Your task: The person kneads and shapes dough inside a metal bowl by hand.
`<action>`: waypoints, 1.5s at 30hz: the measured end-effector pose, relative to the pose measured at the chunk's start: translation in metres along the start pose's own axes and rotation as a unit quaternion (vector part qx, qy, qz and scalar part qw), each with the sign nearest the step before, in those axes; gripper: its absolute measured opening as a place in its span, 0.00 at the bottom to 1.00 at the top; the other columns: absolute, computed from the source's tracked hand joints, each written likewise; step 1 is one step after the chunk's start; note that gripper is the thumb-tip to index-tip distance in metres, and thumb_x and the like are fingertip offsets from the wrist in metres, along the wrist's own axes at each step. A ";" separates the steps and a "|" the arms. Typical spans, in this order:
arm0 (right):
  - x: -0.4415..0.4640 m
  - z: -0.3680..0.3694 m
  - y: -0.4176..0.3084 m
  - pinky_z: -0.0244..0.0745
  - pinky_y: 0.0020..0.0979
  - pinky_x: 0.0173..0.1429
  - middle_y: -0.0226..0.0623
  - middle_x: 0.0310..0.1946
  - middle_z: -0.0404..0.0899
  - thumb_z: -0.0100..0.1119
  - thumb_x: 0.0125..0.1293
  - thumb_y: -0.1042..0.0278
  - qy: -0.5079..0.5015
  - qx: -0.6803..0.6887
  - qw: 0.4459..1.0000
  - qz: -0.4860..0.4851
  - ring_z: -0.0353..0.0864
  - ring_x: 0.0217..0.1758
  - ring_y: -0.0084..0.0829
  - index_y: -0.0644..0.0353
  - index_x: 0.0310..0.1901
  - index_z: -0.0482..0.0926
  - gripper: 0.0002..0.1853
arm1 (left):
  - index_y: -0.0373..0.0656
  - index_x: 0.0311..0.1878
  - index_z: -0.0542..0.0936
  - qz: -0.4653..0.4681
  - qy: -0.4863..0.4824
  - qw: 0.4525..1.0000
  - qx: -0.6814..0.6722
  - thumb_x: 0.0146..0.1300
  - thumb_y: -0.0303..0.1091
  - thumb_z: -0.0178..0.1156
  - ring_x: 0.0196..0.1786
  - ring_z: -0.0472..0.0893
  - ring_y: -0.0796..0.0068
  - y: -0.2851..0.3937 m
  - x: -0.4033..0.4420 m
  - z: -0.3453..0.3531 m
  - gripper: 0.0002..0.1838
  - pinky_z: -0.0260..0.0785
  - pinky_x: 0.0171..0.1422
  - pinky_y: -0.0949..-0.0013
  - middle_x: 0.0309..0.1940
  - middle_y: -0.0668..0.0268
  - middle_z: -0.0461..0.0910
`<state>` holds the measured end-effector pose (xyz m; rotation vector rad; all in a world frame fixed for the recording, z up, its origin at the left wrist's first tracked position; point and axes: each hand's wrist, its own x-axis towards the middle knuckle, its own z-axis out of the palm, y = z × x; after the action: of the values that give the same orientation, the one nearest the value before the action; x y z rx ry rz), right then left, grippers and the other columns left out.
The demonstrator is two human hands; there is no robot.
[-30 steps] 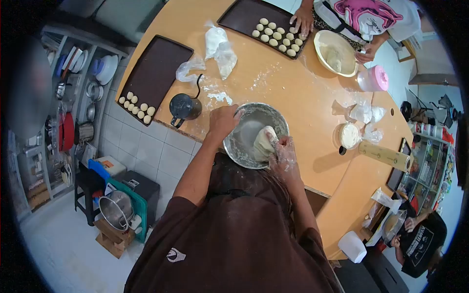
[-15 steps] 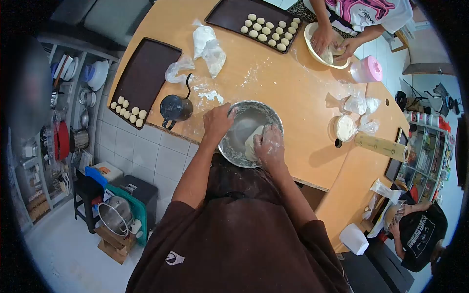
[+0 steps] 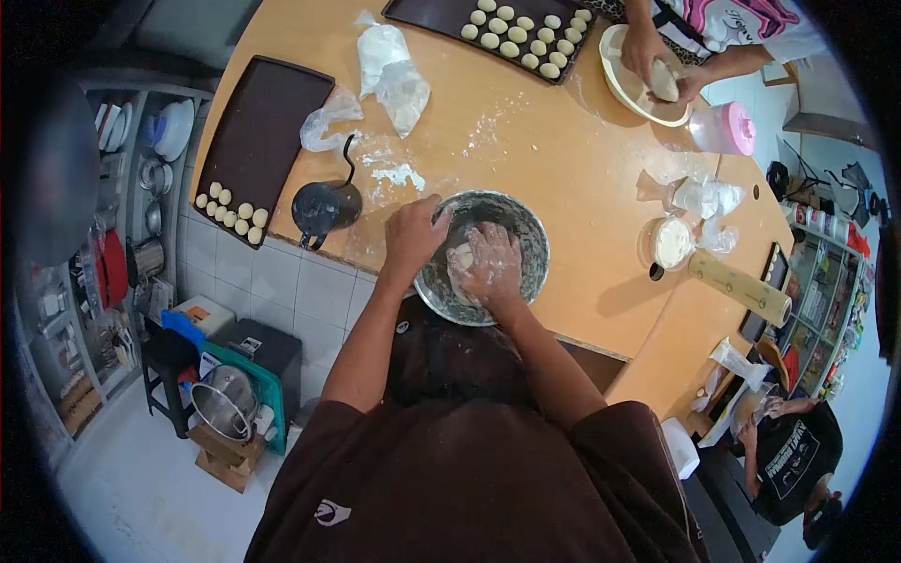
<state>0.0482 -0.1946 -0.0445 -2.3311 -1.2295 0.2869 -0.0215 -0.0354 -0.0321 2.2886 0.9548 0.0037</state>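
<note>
A metal mixing bowl [image 3: 535, 235], its inside smeared with flour, stands at the near edge of the table in front of my body. My left hand [image 3: 413, 236] grips its left rim. Inside the bowl, my right hand [image 3: 490, 263] lies palm down on a lump of dough [image 3: 461, 256], fingers spread and coated with flour. Most of the dough is hidden under that hand. Left of the bowl is a dark pitcher [image 3: 324, 208] with a thin curved spout.
Dough balls sit on a left baking tray [image 3: 267, 122] and a far baking tray [image 3: 422, 14]. Flour bags [image 3: 392, 80] lie behind the pitcher. Across the table, a co-worker's hands hold dough over a cream bowl [image 3: 615, 70]. A pink-lidded container [image 3: 723, 129] stands nearby. Another person works at lower right.
My right hand has moved left across the bowl and now spreads flat over the dough, which was gripped at the right side. My left hand keeps the rim. The co-worker has lifted dough.
</note>
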 end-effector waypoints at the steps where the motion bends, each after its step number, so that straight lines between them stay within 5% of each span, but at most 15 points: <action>1: 0.002 0.002 0.003 0.68 0.52 0.60 0.49 0.50 0.79 0.66 0.57 0.48 -0.016 0.010 1.000 -0.002 0.78 0.54 0.49 0.61 0.47 0.83 0.24 | 0.39 0.42 0.84 0.004 0.004 1.000 -0.009 0.67 0.48 0.63 0.40 0.84 0.42 -0.001 0.001 0.002 0.19 0.74 0.45 0.47 0.32 0.46 0.84; 4: 0.007 0.009 0.013 0.68 0.53 0.60 0.49 0.46 0.82 0.65 0.53 0.47 0.013 0.030 0.998 -0.049 0.79 0.52 0.49 0.61 0.47 0.83 0.27 | 0.37 0.40 0.83 0.026 0.029 0.997 -0.064 0.69 0.47 0.62 0.38 0.83 0.42 -0.004 0.003 0.006 0.19 0.73 0.43 0.48 0.31 0.44 0.82; 7: 0.012 0.024 0.019 0.69 0.53 0.60 0.48 0.46 0.82 0.65 0.50 0.48 0.018 0.026 0.998 -0.057 0.80 0.51 0.48 0.61 0.45 0.83 0.26 | 0.39 0.36 0.82 -0.015 -0.044 0.991 -0.129 0.69 0.42 0.62 0.36 0.82 0.41 -0.002 0.007 -0.001 0.14 0.73 0.41 0.48 0.29 0.49 0.83; 12: 0.025 0.023 0.012 0.68 0.57 0.62 0.48 0.46 0.83 0.65 0.51 0.48 -0.074 0.006 0.997 0.005 0.80 0.52 0.49 0.60 0.45 0.84 0.26 | 0.37 0.40 0.81 0.047 -0.008 0.990 -0.136 0.72 0.39 0.59 0.39 0.80 0.38 -0.012 0.006 0.003 0.13 0.71 0.45 0.47 0.33 0.45 0.81; 15: 0.016 0.038 0.012 0.68 0.58 0.64 0.49 0.46 0.85 0.64 0.54 0.47 0.050 -0.006 0.999 -0.015 0.81 0.54 0.48 0.59 0.44 0.85 0.24 | 0.36 0.43 0.80 0.059 -0.014 0.986 -0.152 0.71 0.35 0.58 0.44 0.80 0.39 -0.013 -0.003 0.006 0.10 0.71 0.49 0.49 0.38 0.44 0.81; 20: 0.013 0.041 0.014 0.68 0.59 0.62 0.47 0.45 0.85 0.64 0.57 0.44 0.080 -0.009 0.997 -0.005 0.81 0.55 0.48 0.59 0.44 0.86 0.25 | 0.35 0.46 0.80 0.110 -0.014 0.980 -0.168 0.70 0.32 0.58 0.44 0.81 0.39 -0.005 0.007 0.002 0.10 0.72 0.48 0.50 0.38 0.44 0.82; 22: 0.010 0.033 0.011 0.69 0.62 0.62 0.53 0.48 0.83 0.65 0.58 0.46 0.032 0.001 0.999 -0.008 0.79 0.57 0.55 0.61 0.50 0.83 0.27 | 0.35 0.47 0.80 0.097 -0.025 0.980 -0.174 0.70 0.32 0.58 0.44 0.82 0.39 -0.009 0.007 0.003 0.10 0.73 0.46 0.50 0.37 0.43 0.83; 26: -0.001 0.042 -0.001 0.67 0.63 0.63 0.58 0.51 0.80 0.60 0.63 0.41 0.137 -0.097 0.986 0.005 0.78 0.58 0.55 0.64 0.50 0.82 0.29 | 0.36 0.47 0.80 0.058 -0.011 0.984 -0.167 0.70 0.34 0.59 0.43 0.82 0.37 -0.003 -0.001 0.002 0.10 0.73 0.45 0.48 0.36 0.40 0.83; 32: 0.013 -0.018 -0.032 0.65 0.66 0.65 0.65 0.57 0.75 0.57 0.66 0.37 -0.096 -0.028 0.979 0.175 0.74 0.62 0.65 0.66 0.57 0.79 0.35 | 0.33 0.47 0.81 0.065 0.049 0.987 -0.139 0.72 0.40 0.60 0.39 0.83 0.38 -0.009 -0.011 0.010 0.16 0.72 0.44 0.48 0.33 0.41 0.82; 35: -0.001 -0.016 -0.036 0.64 0.65 0.66 0.65 0.59 0.75 0.57 0.64 0.36 -0.045 -0.114 0.983 0.134 0.75 0.62 0.64 0.69 0.62 0.76 0.39 | 0.34 0.46 0.81 0.051 0.069 0.988 -0.127 0.71 0.38 0.59 0.40 0.82 0.35 -0.007 -0.017 0.008 0.14 0.72 0.44 0.46 0.32 0.39 0.82; 40: -0.007 -0.049 -0.007 0.66 0.55 0.68 0.60 0.55 0.80 0.73 0.46 0.34 -0.250 -0.068 0.966 0.019 0.75 0.63 0.60 0.75 0.68 0.67 0.57 | 0.35 0.44 0.81 -0.017 0.038 0.990 -0.133 0.72 0.38 0.58 0.40 0.81 0.35 0.002 -0.024 0.001 0.14 0.72 0.46 0.45 0.32 0.40 0.82; 45: -0.016 -0.072 0.013 0.70 0.54 0.64 0.53 0.51 0.83 0.77 0.43 0.36 -0.231 -0.055 0.971 -0.002 0.79 0.57 0.54 0.60 0.63 0.77 0.48 | 0.35 0.46 0.83 -0.002 0.093 0.991 -0.099 0.72 0.39 0.59 0.40 0.83 0.38 0.002 -0.023 0.016 0.14 0.72 0.48 0.45 0.34 0.43 0.84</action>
<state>0.0767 -0.2368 0.0103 -2.4359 -1.4937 0.8172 -0.0336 -0.0601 -0.0378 2.1295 1.0054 0.3031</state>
